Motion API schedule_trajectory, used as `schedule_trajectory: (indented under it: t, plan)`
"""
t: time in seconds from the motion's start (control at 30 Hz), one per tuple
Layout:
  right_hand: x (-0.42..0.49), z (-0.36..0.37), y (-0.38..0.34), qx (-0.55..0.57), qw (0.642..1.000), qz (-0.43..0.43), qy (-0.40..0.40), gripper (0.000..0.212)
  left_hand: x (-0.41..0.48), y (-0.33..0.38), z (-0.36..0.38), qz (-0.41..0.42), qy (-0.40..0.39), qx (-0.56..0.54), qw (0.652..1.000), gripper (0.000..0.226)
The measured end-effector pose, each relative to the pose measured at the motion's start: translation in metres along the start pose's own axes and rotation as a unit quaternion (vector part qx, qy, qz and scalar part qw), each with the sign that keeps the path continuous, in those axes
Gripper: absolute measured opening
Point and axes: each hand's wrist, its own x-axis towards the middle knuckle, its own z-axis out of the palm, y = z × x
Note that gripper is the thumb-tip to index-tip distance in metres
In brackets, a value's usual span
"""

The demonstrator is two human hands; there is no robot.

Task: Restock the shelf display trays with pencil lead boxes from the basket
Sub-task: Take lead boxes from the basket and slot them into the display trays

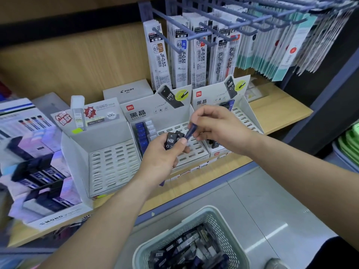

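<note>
The left hand [163, 158] grips two black HB lead boxes [170, 141]; the right hand [217, 129] pinches one dark blue lead box [189, 132]. There are three white slotted cardboard trays: left tray [112, 162] beside the left hand, middle tray [200, 150] beneath both, right tray [250, 113] beyond the right hand. Perhaps five blue boxes [141, 133] stand above the left thumb. One pale green plastic basket [221, 224] sits below the wrists.

The black box [171, 141] I hold is smooth, glossy plastic; the blue box [189, 131] looks the same. The trays [114, 164] are matt white card. My basket [219, 220] is pale green plastic lattice. The shelf [272, 111] shows matt wood grain, the hooks [169, 40] look like coated metal, and the floor [272, 200] shines.
</note>
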Motion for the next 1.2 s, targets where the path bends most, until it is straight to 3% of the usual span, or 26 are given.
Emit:
schedule_trajectory:
  t: [0.1, 0.23, 0.43, 0.73, 1.2]
  plan:
    - [0.001, 0.000, 0.003, -0.047, 0.998, -0.029, 0.011, 0.005, 0.004, -0.003, 0.000, 0.015, 0.007, 0.022, 1.000, 0.009]
    - [-0.001, -0.010, 0.006, -0.042, 0.997, -0.026, 0.065, 0.027, 0.008, -0.004, 0.006, 0.020, -0.003, 0.035, 0.999, 0.014]
    - [-0.005, -0.041, 0.002, -0.067, 0.981, -0.050, 0.173, 0.015, 0.015, -0.009, 0.017, 0.003, 0.000, 0.045, 0.999, 0.010]
    - [0.002, -0.115, 0.014, -0.269, 0.899, -0.098, 0.331, 0.027, 0.024, -0.011, 0.032, 0.008, -0.003, 0.059, 0.998, 0.003]
    - [0.033, -0.126, 0.044, -0.370, 0.884, -0.046, 0.284, 0.017, 0.034, -0.018, 0.038, 0.001, 0.004, 0.069, 0.998, 0.003]
